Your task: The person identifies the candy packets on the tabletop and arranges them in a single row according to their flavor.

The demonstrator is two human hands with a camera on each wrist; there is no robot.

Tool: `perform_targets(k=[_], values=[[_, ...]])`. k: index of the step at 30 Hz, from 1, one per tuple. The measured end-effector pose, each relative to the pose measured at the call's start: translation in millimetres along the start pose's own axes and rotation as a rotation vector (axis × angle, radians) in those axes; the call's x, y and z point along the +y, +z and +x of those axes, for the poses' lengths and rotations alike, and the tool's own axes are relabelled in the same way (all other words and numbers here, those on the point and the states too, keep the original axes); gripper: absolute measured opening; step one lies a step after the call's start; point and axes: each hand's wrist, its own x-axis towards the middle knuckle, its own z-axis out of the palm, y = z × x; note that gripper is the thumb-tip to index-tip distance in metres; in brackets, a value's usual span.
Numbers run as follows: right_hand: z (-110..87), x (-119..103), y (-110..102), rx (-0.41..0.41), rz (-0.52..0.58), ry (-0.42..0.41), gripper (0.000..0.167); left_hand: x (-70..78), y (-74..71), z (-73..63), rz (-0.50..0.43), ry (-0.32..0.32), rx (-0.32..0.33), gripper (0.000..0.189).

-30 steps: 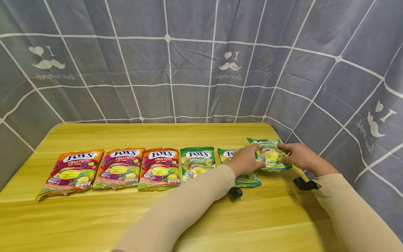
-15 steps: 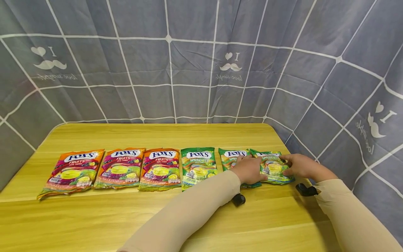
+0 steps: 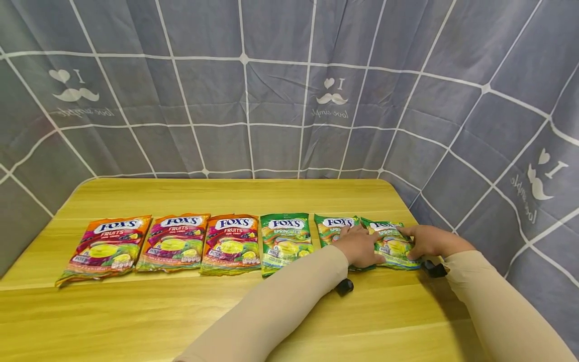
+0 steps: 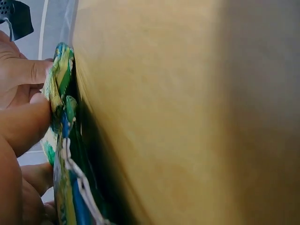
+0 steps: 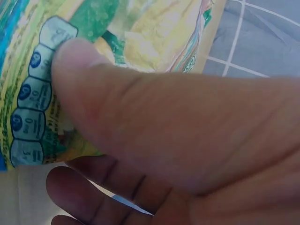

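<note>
A row of candy bags lies on the wooden table. At its right end is a green Spring Tea candy bag (image 3: 392,246), flat on the table with its left edge close to its neighbour. My right hand (image 3: 434,241) holds this bag by the right side; in the right wrist view the thumb (image 5: 93,79) presses its printed front while the other fingers curl past its edge. My left hand (image 3: 359,247) rests with fingers spread over the neighbouring green candy bag (image 3: 327,229), hiding most of it. Its thumb (image 4: 28,122) touches the rightmost bag.
Another green bag (image 3: 286,239) lies left of my left hand. Further left are three red-orange Fruits candy bags (image 3: 229,246). The table (image 3: 135,322) ends at a grey checked curtain (image 3: 276,95) behind and at the sides.
The rightmost green bag has come down towards me from a raised, tilted position and now lies flat in line with the row. Both hands moved down with it; my left hand shifted slightly right.
</note>
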Motion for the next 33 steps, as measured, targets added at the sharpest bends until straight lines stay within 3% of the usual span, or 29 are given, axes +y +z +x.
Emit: perform_targets(k=[4,11,17,28,33], values=[[0.0,-2.2,0.3,-0.003,-0.035,0.016,0.091,0.1,1.1,0.4,0.010,-0.014,-0.005,0.071],[-0.3,-6.1,0.8,-0.057,-0.033,0.088,0.105,1.8,2.2,0.0,-0.026,-0.051,0.043,0.072],[0.8,-5.9,2.4,-0.054,-0.052,0.074,0.105,3.9,4.2,1.4,-0.032,-0.076,0.080,0.084],[1.3,-7.2,3.5,-0.044,-0.077,0.071,0.104,6.6,-1.9,-3.8,0.002,-0.111,-0.010,0.091],[1.7,-7.0,4.5,-0.036,-0.068,0.084,0.105,6.6,-2.7,-5.8,0.008,-0.112,0.003,0.092]])
